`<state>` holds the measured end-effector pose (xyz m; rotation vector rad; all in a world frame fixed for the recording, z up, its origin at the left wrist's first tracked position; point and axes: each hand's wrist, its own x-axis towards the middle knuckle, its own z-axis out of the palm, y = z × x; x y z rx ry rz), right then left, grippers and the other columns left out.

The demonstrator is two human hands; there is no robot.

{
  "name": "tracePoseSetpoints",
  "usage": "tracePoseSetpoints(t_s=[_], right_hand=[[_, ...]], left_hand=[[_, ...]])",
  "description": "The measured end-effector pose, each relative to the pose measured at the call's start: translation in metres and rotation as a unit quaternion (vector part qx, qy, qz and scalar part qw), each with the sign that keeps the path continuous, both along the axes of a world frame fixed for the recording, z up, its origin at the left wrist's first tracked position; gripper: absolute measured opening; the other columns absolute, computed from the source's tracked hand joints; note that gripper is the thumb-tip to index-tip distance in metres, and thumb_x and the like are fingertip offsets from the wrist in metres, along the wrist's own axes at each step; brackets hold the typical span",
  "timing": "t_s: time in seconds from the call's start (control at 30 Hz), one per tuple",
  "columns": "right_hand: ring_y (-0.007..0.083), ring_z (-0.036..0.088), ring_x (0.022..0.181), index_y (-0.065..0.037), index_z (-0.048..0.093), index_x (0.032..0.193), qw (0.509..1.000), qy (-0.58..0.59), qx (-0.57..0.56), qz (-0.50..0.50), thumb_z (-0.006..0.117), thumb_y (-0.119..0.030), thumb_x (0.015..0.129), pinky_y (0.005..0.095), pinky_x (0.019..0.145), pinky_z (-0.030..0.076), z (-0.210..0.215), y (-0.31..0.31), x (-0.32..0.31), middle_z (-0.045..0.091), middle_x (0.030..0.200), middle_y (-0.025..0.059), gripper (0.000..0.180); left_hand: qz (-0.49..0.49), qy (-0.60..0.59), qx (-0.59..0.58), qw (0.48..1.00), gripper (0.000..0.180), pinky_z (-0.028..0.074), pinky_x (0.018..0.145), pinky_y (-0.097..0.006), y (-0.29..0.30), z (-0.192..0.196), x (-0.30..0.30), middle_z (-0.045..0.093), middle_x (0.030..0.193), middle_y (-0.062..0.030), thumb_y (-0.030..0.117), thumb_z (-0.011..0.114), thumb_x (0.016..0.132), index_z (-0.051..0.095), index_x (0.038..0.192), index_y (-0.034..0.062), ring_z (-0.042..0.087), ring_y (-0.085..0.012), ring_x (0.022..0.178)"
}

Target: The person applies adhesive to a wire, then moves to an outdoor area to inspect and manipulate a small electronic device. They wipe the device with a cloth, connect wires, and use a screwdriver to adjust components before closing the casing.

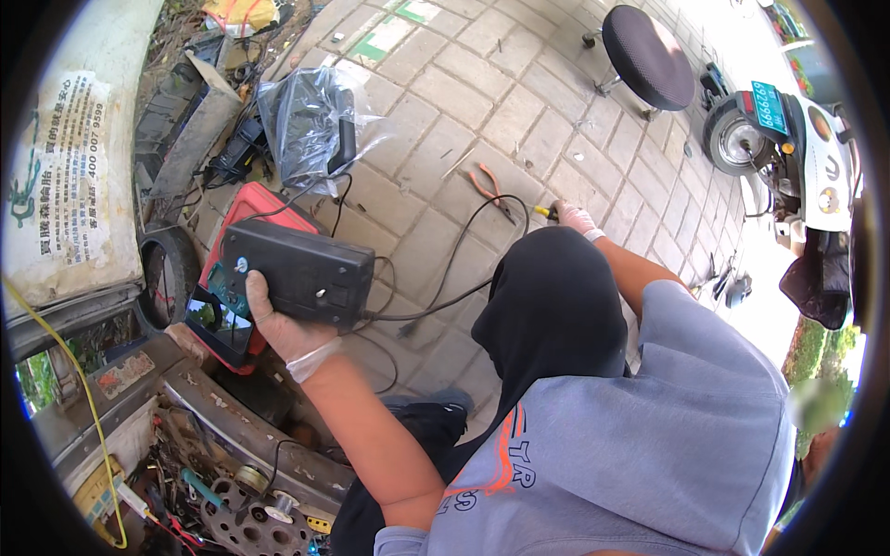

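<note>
A black rectangular box point(301, 264) with cords, resembling a battery charger, is gripped at its end by my gloved left hand point(289, 326), thumb on its upper face. It is tilted over a red-framed device point(243, 211) with a shiny dark screen. From the box a thick black cable point(436, 310) runs to the right, partly hidden behind my knee. My gloved right hand point(577, 221) is out past the knee, closed on a small yellow cable connector point(549, 214). Orange-handled pliers point(488, 193) lie on the paving close to the connector.
Behind the red device stands a plastic-wrapped case point(315, 125) with a black handle. A round black stool point(649, 57) is at the far right, near a parked scooter point(788, 148). At the lower left, an open metal box point(232, 435) holds tools and loose parts.
</note>
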<state>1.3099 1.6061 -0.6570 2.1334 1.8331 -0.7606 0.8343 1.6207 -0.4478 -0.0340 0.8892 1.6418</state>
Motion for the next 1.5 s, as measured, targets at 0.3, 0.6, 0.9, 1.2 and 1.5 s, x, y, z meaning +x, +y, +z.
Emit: tracePoseSetpoints(t_s=[0.3,0.6,0.9,1.2,1.5], right_hand=[[0.0374,0.064,0.094,-0.005,0.061,0.111,0.985,0.138,0.025,-0.099,0.061,-0.033,0.084,0.0434,0.082,0.050,0.024,0.020,-0.099,0.067,0.096,0.0205,0.039],[0.0242,0.067,0.082,-0.006,0.066,0.107,0.961,0.199,0.074,-0.178,0.068,-0.030,0.080,0.0341,0.076,0.052,0.080,0.044,-0.089,0.069,0.088,0.0148,0.036],[0.0154,0.062,0.094,0.000,0.060,0.112,0.752,0.582,0.302,0.067,0.070,-0.008,0.085,0.0294,0.087,0.050,0.377,0.043,-0.151,0.064,0.103,0.0091,0.030],[0.0208,0.062,0.102,-0.004,0.040,0.130,0.667,0.619,0.382,0.161,0.070,0.003,0.081,0.0345,0.088,0.052,0.421,0.000,-0.250,0.060,0.110,0.0150,0.057],[0.0216,0.062,0.102,-0.004,0.041,0.127,0.672,0.615,0.383,0.157,0.068,0.006,0.081,0.0345,0.088,0.052,0.418,-0.008,-0.271,0.060,0.110,0.0166,0.054]], left_hand=[[0.082,0.218,-0.010,0.972,0.053,0.048,0.094,-0.047,0.012,0.075,-0.024,0.059,0.124,-0.0127,0.041,0.056,0.089,0.053,0.126,0.0037,0.059,-0.0303,0.110],[-0.040,0.104,0.058,0.992,0.045,0.050,0.091,-0.042,0.021,0.111,-0.009,0.063,0.116,-0.0096,0.036,0.059,0.089,0.056,0.122,0.0058,0.062,-0.0253,0.103],[-0.046,0.086,0.069,0.993,0.036,0.052,0.082,-0.037,0.026,0.086,0.022,0.065,0.106,-0.0088,0.024,0.062,0.088,0.058,0.115,0.0009,0.064,-0.0218,0.091],[0.005,0.124,0.130,0.984,0.038,0.052,0.081,-0.034,0.040,0.086,0.032,0.062,0.108,-0.0074,0.013,0.071,0.081,0.057,0.114,0.0013,0.062,-0.0200,0.093],[0.030,0.144,0.164,0.975,0.039,0.049,0.084,-0.031,0.023,0.101,0.012,0.061,0.110,-0.0059,0.013,0.071,0.082,0.057,0.116,0.0009,0.060,-0.0168,0.094]])
